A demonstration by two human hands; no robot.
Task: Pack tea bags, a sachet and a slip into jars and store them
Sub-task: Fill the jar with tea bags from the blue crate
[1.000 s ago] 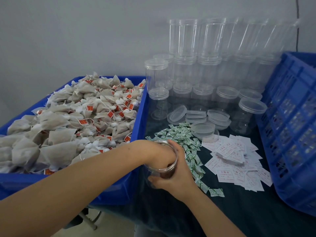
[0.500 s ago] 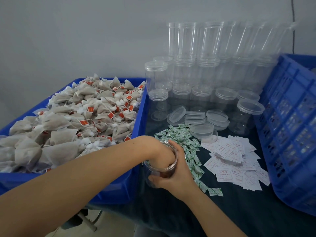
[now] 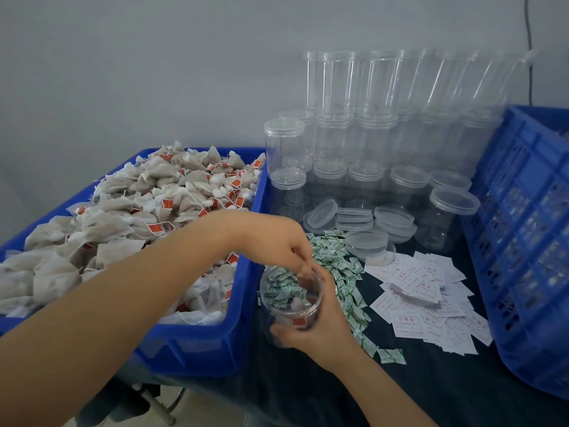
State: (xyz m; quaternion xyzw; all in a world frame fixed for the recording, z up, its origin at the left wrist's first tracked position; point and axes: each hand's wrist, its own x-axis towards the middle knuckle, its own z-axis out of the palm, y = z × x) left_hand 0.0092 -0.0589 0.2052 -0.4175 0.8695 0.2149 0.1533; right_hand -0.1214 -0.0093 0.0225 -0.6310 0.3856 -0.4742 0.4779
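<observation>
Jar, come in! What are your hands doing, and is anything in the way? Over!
Right hand grips open jar. Left hand at jar mouth, fingertips dipped in, grip unclear. Tea bags inside jar. Nothing blocking.

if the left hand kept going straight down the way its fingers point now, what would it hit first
Most likely the tea bags already inside the open jar. The left hand has its fingertips at the jar's mouth, pointing down into it, while the right hand holds the jar. Depth inside is hard to judge.
</observation>
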